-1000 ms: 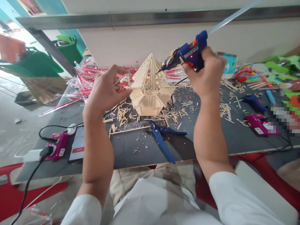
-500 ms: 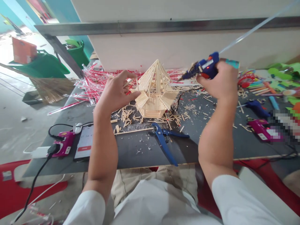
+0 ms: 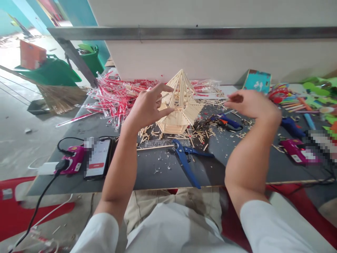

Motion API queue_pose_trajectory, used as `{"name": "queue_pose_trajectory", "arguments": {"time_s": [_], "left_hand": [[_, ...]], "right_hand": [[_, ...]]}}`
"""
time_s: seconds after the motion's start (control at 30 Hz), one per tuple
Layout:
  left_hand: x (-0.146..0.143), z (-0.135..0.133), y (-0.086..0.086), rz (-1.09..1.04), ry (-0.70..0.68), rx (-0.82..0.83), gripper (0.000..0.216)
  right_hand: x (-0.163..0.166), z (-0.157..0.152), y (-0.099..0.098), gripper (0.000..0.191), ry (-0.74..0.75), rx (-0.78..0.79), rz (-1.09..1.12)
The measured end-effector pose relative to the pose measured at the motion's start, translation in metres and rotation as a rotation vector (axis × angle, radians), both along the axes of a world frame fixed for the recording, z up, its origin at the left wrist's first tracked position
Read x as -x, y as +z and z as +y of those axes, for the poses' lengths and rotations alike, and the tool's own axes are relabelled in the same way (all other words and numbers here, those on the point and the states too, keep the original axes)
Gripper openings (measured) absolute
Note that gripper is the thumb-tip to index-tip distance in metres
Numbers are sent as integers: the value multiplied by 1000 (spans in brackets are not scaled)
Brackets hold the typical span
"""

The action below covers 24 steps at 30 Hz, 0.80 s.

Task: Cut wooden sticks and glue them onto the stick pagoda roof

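Observation:
A small pavilion-like model (image 3: 181,114) built of thin wooden sticks, with a pointed roof, stands on the table. At its left side, my left hand (image 3: 147,107) has thumb and forefinger set at the two ends of a short wooden stick (image 3: 172,99), held upright close to the roof. My right hand (image 3: 249,103) is raised to the right of the model, fingers curled with a small gap between thumb and forefinger; no object shows in it. Below it, a blue glue gun (image 3: 229,122) with an orange trigger lies on the table, its nozzle toward the model.
A blue-handled cutter (image 3: 185,161) lies in front of a clear ruler (image 3: 158,143). Stick offcuts litter the tabletop. Red-and-clear wrappers (image 3: 113,100) pile up at back left. A phone (image 3: 98,160) and purple power socket (image 3: 73,160) sit left; another purple socket (image 3: 296,151) sits right.
My right hand has put the glue gun down on the table and let go of it. The left hand, with its stick, appears farther right, nearer the model's middle.

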<state>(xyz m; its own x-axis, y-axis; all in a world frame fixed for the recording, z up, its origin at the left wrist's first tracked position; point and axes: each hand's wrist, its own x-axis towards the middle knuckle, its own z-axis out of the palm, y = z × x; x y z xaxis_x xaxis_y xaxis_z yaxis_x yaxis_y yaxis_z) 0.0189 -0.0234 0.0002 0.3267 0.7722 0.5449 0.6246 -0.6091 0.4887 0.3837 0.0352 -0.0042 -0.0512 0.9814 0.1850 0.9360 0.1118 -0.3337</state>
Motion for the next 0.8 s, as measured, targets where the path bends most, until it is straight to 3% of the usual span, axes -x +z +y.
{"name": "queue_pose_trajectory", "arguments": {"time_s": [0.03, 0.13, 0.2, 0.27, 0.4, 0.63, 0.8], "left_hand": [[-3, -1, 0, -7, -8, -1, 44], [-13, -5, 2, -42, -33, -3, 45], [-18, -7, 2, -68, -49, -2, 47], [-22, -9, 2, -82, -60, -1, 47], [-25, -9, 2, -95, -43, -10, 44], [-28, -6, -2, -166, -61, 41, 53], [-33, -2, -2, -266, -35, 48, 14]], "right_hand": [[11, -10, 9, 29, 37, -87, 58], [57, -37, 25, 23, 375, -312, 461], [89, -47, 25, 25, 563, -243, 626], [113, -50, 20, 26, 647, -162, 689], [132, -48, 9, 24, 651, -87, 768], [127, -44, 7, 33, 636, -82, 838], [130, -42, 4, 42, 649, -107, 810]]}}
